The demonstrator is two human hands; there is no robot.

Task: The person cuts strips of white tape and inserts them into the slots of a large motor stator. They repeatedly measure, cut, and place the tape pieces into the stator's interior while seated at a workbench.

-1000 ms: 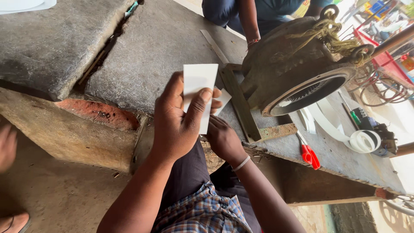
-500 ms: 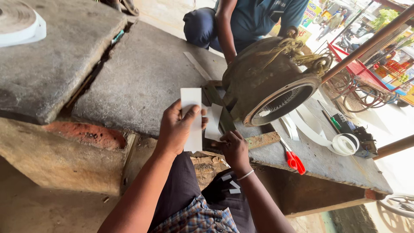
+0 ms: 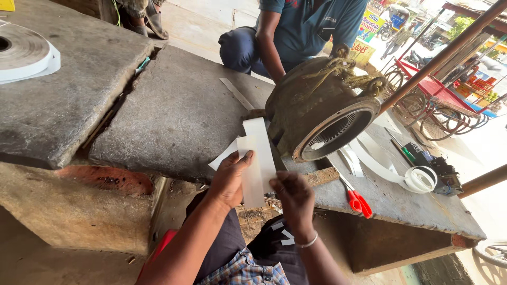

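Observation:
My left hand (image 3: 228,180) grips a white paper strip (image 3: 252,169) with the thumb on top, holding it upright over the slab's front edge. A second white strip (image 3: 260,138) stands just behind it, and a smaller white piece (image 3: 224,155) sticks out at the left. My right hand (image 3: 296,199) is at the strips' lower right edge, fingers curled; whether it pinches the paper is hidden. Just beyond the strips a large rusty motor housing (image 3: 322,105) lies on its side on the stone slab (image 3: 174,116).
Red-handled scissors (image 3: 358,201) lie right of my right hand. A white tape coil (image 3: 420,178) and loose strips sit by the housing. Another white roll (image 3: 24,51) rests on the left slab. A person in a blue shirt (image 3: 301,26) crouches behind the housing. A metal ruler (image 3: 236,94) lies on the slab.
The view has tilted so the slab and housing sit lower. My hands have lowered slightly with the paper, and two overlapping strips show where one sheet showed before.

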